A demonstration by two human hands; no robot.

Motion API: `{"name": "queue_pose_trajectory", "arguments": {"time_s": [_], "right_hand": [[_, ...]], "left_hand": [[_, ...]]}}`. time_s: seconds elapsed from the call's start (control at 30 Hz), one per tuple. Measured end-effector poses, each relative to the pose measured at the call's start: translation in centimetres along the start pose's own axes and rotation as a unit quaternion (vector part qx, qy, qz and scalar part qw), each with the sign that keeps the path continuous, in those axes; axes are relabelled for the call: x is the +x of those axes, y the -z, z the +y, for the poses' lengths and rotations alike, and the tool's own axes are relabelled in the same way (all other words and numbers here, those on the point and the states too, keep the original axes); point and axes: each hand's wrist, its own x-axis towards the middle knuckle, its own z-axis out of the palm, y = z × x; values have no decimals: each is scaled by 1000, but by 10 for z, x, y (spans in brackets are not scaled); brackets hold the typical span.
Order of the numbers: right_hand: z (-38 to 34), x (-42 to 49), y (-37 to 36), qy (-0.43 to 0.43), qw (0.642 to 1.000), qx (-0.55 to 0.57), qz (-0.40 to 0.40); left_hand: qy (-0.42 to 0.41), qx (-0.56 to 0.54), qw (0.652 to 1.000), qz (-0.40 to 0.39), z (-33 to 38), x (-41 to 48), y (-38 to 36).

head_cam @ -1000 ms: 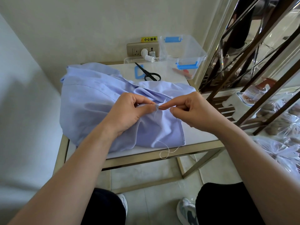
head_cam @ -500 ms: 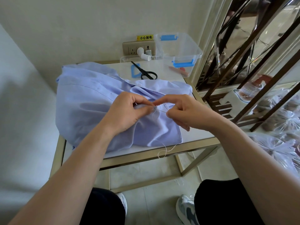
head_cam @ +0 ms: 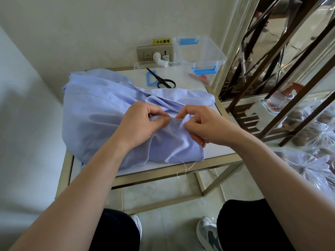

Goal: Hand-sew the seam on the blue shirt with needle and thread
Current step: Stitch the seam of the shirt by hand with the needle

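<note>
1. Shirt (head_cam: 94, 113) lies bunched on the white table (head_cam: 183, 77), covering its left and middle. One hem corner reaches the near edge.
2. Coming in from the lower left on a bare forearm, the left hand (head_cam: 139, 124) sits back-up on the cloth with the wrist nearly straight. Its thumb and forefinger pinch a small fold of the shirt at the left end of the needle (head_cam: 176, 121), and the other fingers are curled under into the fabric.
3. Entering from the lower right, the right hand (head_cam: 204, 125) also shows its back. The forefinger arches up and over, and its tip comes down on the cloth just beside the left thumb. The thumb and a lower finger seem to pinch the needle's right end, though the contact is too small to see clearly. The remaining fingers are curled loosely beneath.
4. The needle lies almost level between the two hands, dipping slightly to the right, right against the pinched fold.
5. Pale thread (head_cam: 184, 164) trails down over the shirt's near hem and loops over the table's front rim.
6. At the far side lie black scissors (head_cam: 163, 80), touching a blue square frame (head_cam: 151, 78). A clear box (head_cam: 199, 51) with blue clasps stands in the right corner, and a white spool (head_cam: 162, 61) lies by the wall socket (head_cam: 146, 55).
7. Under the table's near edge, dark trouser knees and sneakers rest on a tiled floor.
</note>
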Motion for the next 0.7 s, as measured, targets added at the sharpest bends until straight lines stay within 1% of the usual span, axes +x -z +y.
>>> {"name": "queue_pose_trajectory", "arguments": {"time_s": [0.2, 0.7], "right_hand": [[-1, 0, 1, 15, 1000, -6, 13], [2, 1, 2, 26, 999, -20, 17]], "left_hand": [[16, -11, 999, 34, -2, 2, -1], [17, -2, 1000, 24, -2, 3, -1]]}}
